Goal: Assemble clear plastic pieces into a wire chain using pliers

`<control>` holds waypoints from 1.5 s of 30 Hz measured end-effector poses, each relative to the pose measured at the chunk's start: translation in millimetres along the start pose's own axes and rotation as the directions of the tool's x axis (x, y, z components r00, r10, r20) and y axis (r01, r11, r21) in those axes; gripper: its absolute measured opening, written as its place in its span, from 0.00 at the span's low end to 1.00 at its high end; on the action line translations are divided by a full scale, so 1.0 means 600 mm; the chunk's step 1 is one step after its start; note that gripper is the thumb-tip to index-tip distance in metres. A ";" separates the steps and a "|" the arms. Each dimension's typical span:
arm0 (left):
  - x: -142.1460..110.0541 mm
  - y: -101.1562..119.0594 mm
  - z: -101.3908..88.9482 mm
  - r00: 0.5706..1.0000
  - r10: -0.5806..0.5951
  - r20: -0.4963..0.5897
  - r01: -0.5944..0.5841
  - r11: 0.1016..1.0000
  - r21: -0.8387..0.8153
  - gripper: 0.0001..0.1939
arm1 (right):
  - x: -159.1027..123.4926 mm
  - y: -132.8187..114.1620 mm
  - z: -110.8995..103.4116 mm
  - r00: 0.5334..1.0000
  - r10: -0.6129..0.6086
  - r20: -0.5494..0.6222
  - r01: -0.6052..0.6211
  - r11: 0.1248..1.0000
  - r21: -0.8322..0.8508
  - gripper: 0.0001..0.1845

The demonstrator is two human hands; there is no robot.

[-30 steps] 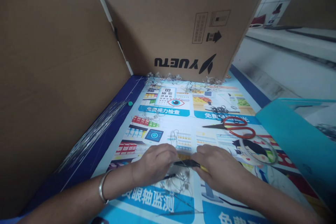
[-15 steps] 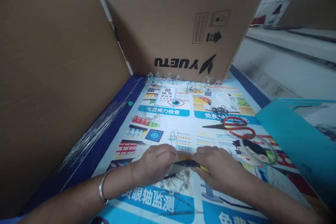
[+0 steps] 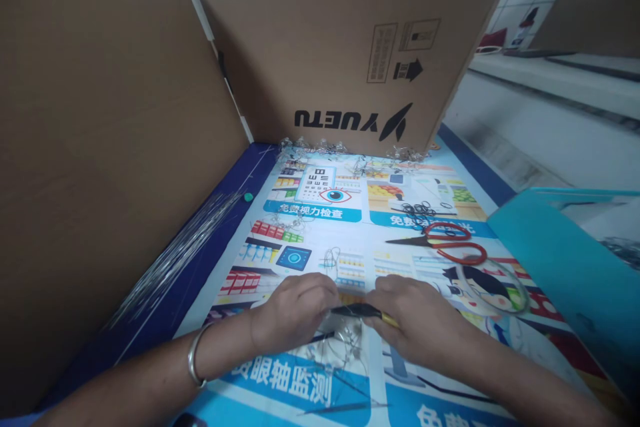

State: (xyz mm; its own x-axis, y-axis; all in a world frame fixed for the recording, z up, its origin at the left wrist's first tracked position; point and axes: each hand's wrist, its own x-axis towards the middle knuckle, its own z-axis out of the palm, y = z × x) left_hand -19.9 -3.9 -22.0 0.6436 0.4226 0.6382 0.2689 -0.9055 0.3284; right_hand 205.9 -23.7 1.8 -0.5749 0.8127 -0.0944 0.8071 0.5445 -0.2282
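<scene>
My right hand [image 3: 405, 313] is closed around black and yellow pliers [image 3: 361, 310], whose dark end points left. Close beside them, my left hand [image 3: 300, 307], with a metal bangle at the wrist, is closed in a pinch. It grips thin wire, mostly hidden by the fingers. Below both hands lies a tangle of fine wire [image 3: 343, 347] on the printed sheet [image 3: 315, 243]. A small wire loop [image 3: 331, 259] rests just beyond the left fingers.
Red-handled scissors [image 3: 445, 243] lie beyond my right hand, near black rings [image 3: 417, 210] and a coil [image 3: 520, 290]. Long straight wires [image 3: 175, 253] lie at the left. Cardboard walls [image 3: 320, 47] stand behind and left; a teal box [image 3: 565, 280] is at the right.
Hardly anything differs. Both hands keep their place and grip, with only a very slight shift of the pliers.
</scene>
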 end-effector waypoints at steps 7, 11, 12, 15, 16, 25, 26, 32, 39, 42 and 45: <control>0.002 0.002 -0.001 1.000 0.009 -0.001 -0.009 1.000 0.025 0.08 | -0.003 -0.002 0.001 1.000 0.005 -0.013 -0.005 1.000 -0.012 0.07; 0.004 0.003 -0.002 1.000 0.019 -0.003 -0.019 1.000 0.025 0.08 | -0.002 -0.005 -0.003 1.000 0.011 0.010 -0.011 1.000 -0.008 0.07; 0.004 0.004 -0.002 1.000 0.019 0.003 -0.019 1.000 0.023 0.08 | -0.002 -0.006 -0.004 1.000 0.014 0.017 -0.014 1.000 -0.004 0.07; 0.005 0.004 -0.002 1.000 0.016 0.013 -0.016 1.000 0.019 0.08 | -0.001 -0.006 -0.004 1.000 0.019 0.022 -0.019 1.000 0.001 0.07; 0.005 0.004 -0.001 1.000 0.016 0.013 -0.016 1.000 0.017 0.08 | -0.001 -0.005 -0.003 1.000 0.018 0.020 -0.018 1.000 0.003 0.07; 0.005 0.004 -0.001 1.000 0.021 0.012 -0.021 1.000 0.013 0.09 | -0.001 -0.004 -0.005 0.999 0.021 0.035 -0.020 1.000 -0.013 0.07; 0.005 0.005 -0.001 1.000 0.020 0.013 -0.020 1.000 0.019 0.09 | -0.001 -0.005 -0.005 0.999 0.022 0.037 -0.022 1.000 -0.014 0.07; 0.005 0.003 -0.002 1.000 0.022 0.011 -0.022 1.000 0.018 0.09 | 0.000 -0.008 -0.006 1.000 0.026 0.012 -0.025 0.999 -0.044 0.07; -0.001 -0.006 -0.005 0.997 -0.073 -0.019 0.073 0.997 -0.012 0.09 | -0.007 -0.002 -0.020 0.999 0.045 -0.023 -0.045 0.999 -0.012 0.08; -0.001 -0.005 -0.009 0.990 -0.131 -0.047 0.132 0.991 0.019 0.08 | -0.017 0.001 -0.027 0.998 0.061 -0.014 -0.061 0.998 -0.007 0.09; 0.000 -0.002 -0.014 0.985 -0.162 -0.067 0.165 0.985 0.044 0.07 | -0.027 0.001 -0.027 0.999 0.042 -0.019 -0.043 0.998 -0.036 0.09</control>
State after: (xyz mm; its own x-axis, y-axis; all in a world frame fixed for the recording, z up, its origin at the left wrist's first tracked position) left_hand -25.9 -2.6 -16.4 0.5422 0.5652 0.6217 0.4024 -0.8243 0.3984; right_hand 218.0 -33.1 18.7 -0.5379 0.8387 -0.0857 0.8353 0.5164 -0.1888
